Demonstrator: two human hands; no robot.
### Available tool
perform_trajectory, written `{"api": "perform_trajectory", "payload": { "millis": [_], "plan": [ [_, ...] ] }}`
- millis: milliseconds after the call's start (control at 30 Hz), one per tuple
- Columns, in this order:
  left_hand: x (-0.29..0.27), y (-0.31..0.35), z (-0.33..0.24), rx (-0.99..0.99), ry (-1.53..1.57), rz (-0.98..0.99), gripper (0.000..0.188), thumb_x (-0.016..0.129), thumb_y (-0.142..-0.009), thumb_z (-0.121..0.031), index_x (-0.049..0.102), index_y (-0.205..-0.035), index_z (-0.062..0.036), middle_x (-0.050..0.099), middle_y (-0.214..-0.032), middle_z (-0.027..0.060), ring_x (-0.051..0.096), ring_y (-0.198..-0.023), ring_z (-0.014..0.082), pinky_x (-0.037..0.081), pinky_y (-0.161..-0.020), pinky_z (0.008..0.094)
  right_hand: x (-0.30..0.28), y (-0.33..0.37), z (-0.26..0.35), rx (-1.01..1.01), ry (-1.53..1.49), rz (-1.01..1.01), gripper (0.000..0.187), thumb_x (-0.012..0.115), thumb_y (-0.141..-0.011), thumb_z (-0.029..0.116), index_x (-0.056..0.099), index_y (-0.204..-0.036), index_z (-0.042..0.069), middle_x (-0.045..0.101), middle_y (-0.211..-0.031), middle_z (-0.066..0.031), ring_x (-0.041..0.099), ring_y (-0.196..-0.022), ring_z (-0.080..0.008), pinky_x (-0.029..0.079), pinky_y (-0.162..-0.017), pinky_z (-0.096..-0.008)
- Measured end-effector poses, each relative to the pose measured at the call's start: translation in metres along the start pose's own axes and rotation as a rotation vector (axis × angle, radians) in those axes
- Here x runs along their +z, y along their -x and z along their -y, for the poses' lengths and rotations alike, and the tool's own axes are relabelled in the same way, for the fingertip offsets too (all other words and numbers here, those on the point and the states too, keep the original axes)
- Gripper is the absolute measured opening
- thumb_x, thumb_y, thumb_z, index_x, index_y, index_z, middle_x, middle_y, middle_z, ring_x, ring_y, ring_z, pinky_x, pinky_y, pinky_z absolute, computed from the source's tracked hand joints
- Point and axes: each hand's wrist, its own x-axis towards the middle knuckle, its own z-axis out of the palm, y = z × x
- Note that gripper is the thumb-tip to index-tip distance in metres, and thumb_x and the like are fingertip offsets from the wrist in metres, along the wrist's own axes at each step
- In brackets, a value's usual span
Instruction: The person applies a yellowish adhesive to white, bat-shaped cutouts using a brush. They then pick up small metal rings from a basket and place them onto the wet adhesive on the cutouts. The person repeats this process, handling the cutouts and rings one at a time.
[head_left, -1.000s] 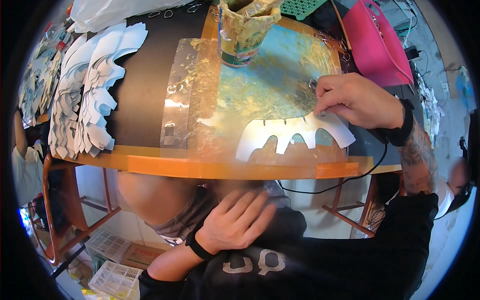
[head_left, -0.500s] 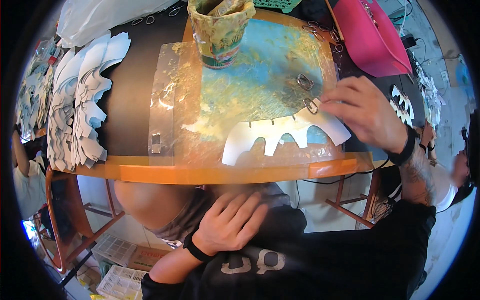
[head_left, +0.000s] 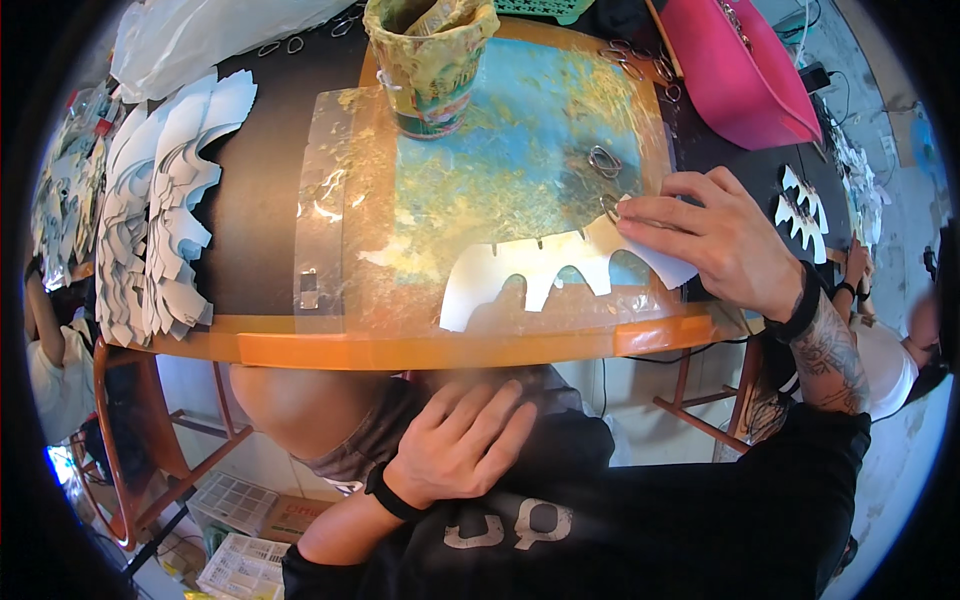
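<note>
A white scalloped leather-like piece (head_left: pixel 530 262) lies curved across the clear sheet, with short dark slots along its upper edge. Over its right end bends my right hand (head_left: pixel 700 235), fingertips pinched at a small oval metal ring (head_left: pixel 608 206) on the upper edge. The fingers partly cover the ring and that end of the piece. Just beyond them, a few more loose metal rings (head_left: pixel 604 162) rest on the glue-smeared blue sheet (head_left: pixel 540 110). Below the table edge my left hand (head_left: pixel 462 445) lies on my lap, its fingers stretched out and holding nothing.
A glue-caked tub (head_left: pixel 430 85) stands at the back. Stacked white scalloped pieces (head_left: pixel 165 210) lie at the left beside a plastic bag (head_left: pixel 200 40). At the right are a pink basket (head_left: pixel 745 80) and more cut pieces (head_left: pixel 802 215). Another person's arm (head_left: pixel 858 270) shows farther right.
My right hand has come down and left, bringing its fingertips onto the ring at the piece's upper edge. My left hand has stayed on my lap.
</note>
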Motion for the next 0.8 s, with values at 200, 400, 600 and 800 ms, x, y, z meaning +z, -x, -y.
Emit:
{"api": "perform_trajectory", "payload": {
  "millis": [200, 400, 600, 800],
  "plan": [
    [-0.001, 0.0, 0.0, 0.001, -0.017, -0.018, 0.045, 0.075, -0.079, -0.007, 0.06, -0.122, -0.0036, 0.072, -0.112, 0.0159, 0.069, -0.093, 0.0284, 0.053, -0.088, 0.0429, -0.004, -0.023, -0.017, 0.107, -0.217, -0.284, 0.026, 0.07, -0.087, 0.008, 0.069, -0.113, 0.007, 0.068, -0.113, -0.0106, 0.062, -0.105, -0.033, 0.05, -0.088, -0.0428],
    [-0.007, -0.001, 0.0, 0.036, -0.034, -0.042, 0.043, 0.075, -0.079, -0.008, 0.061, -0.12, -0.003, 0.071, -0.113, 0.0155, 0.069, -0.091, 0.0276, 0.053, -0.088, 0.042, 0.005, -0.057, -0.039, 0.099, -0.202, -0.285, 0.021, 0.074, -0.088, 0.015, 0.069, -0.106, 0.005, 0.066, -0.103, -0.0113, 0.064, -0.1, -0.0346, 0.052, -0.086, -0.0424],
    [-0.008, 0.008, 0.003, -0.022, -0.037, -0.049, 0.043, 0.075, -0.079, -0.007, 0.061, -0.119, -0.0028, 0.07, -0.112, 0.015, 0.069, -0.091, 0.0275, 0.052, -0.088, 0.0414, 0.007, -0.063, -0.044, 0.206, -0.489, -0.199, 0.017, 0.074, -0.088, 0.013, 0.07, -0.099, 0.001, 0.066, -0.099, -0.0106, 0.064, -0.087, -0.0285, 0.052, -0.077, -0.0366],
    [-0.01, 0.007, 0.005, -0.005, -0.032, -0.038, 0.043, 0.075, -0.079, -0.007, 0.061, -0.12, -0.0026, 0.071, -0.112, 0.0151, 0.069, -0.091, 0.0277, 0.052, -0.088, 0.0411, 0.005, -0.066, -0.041, 0.224, -0.576, -0.198, 0.014, 0.072, -0.088, 0.01, 0.07, -0.097, 0.0, 0.065, -0.097, -0.0112, 0.064, -0.085, -0.0276, 0.052, -0.075, -0.0357]
  ]
}}
